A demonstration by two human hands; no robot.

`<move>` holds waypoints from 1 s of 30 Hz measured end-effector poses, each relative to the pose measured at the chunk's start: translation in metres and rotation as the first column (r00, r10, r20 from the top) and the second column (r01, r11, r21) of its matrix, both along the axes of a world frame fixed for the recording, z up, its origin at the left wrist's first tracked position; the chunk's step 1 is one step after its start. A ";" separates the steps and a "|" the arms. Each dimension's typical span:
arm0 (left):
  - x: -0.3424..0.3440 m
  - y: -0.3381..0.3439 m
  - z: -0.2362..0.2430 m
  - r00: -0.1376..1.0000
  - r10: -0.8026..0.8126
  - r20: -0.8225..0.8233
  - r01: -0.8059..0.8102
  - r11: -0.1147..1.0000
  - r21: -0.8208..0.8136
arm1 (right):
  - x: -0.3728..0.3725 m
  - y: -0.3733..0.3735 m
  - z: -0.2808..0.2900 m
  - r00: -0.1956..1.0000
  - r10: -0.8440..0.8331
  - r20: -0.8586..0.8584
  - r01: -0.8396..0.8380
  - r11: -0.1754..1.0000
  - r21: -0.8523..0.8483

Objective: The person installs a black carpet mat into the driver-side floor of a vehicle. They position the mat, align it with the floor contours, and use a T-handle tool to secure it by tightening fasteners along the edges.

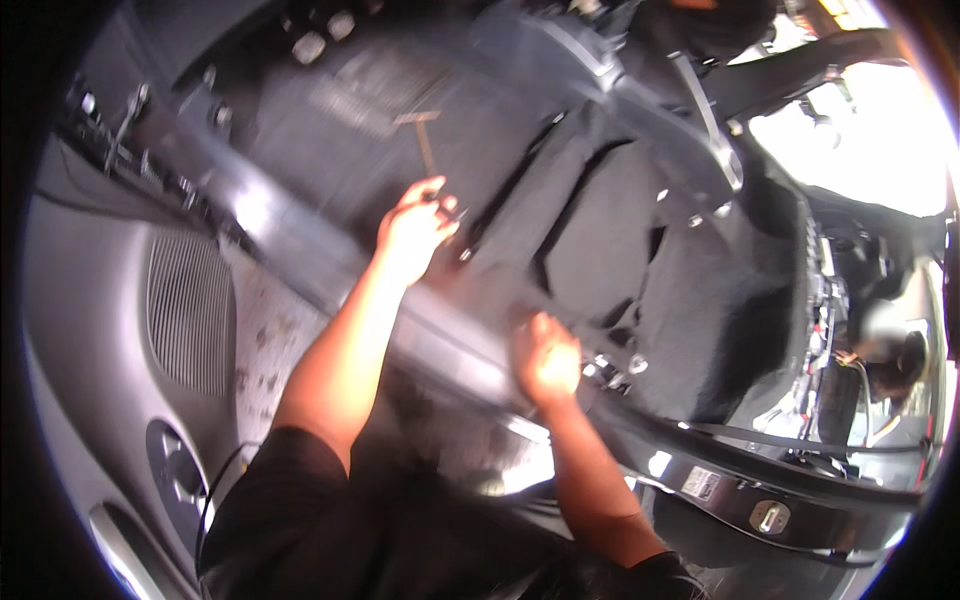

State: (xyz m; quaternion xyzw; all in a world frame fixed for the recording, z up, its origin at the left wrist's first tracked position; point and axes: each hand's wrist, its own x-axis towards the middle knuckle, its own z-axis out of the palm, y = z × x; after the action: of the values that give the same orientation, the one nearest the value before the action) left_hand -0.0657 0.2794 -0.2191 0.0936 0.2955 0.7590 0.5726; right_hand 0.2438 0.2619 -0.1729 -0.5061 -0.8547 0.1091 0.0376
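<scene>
My left hand (410, 238) reaches over the door sill above the dark floor carpet (330, 165) of a car. Its fingers are closed at the lower end of a thin brownish T-handle wrench (424, 145), whose crossbar points away from me. Small dark bits show among the fingertips, too small to tell. My right hand (553, 362) is curled above the sill (455, 350), close to the edge of the black floor covering (600, 230). Motion blurs its fingers, and whatever they may hold is hidden.
An open door panel (90, 290) with a ribbed speaker grille (188, 310) stands at left. Metal fittings (615, 368) lie just right of my right hand. A latch striker (769, 516) sits on the sill's right end. Another person (895, 360) is at far right.
</scene>
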 end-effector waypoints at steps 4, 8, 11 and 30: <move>0.042 -0.017 -0.021 0.986 0.136 0.098 -0.115 0.975 -0.191 | 0.018 -0.033 -0.004 0.999 -0.025 0.030 0.027 0.996 -0.089; 0.027 0.035 -0.038 0.982 0.187 0.024 -0.180 0.968 -0.173 | 0.004 0.003 0.016 0.999 -0.026 -0.034 0.025 0.998 -0.057; 0.040 0.036 -0.041 0.976 0.186 -0.111 -0.205 0.957 -0.206 | 0.014 0.004 0.012 0.999 -0.036 -0.019 0.034 0.996 -0.088; 0.113 0.018 0.003 -0.634 -0.134 -0.762 -0.040 0.989 -0.141 | 0.018 0.000 -0.003 0.981 -0.044 -0.191 0.034 0.998 -0.056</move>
State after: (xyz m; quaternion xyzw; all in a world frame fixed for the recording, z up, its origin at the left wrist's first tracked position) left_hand 0.0469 0.2977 -0.2156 0.7132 0.6737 0.1922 0.0234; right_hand 0.2617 0.2616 -0.1755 -0.5107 -0.8339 0.1791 0.1086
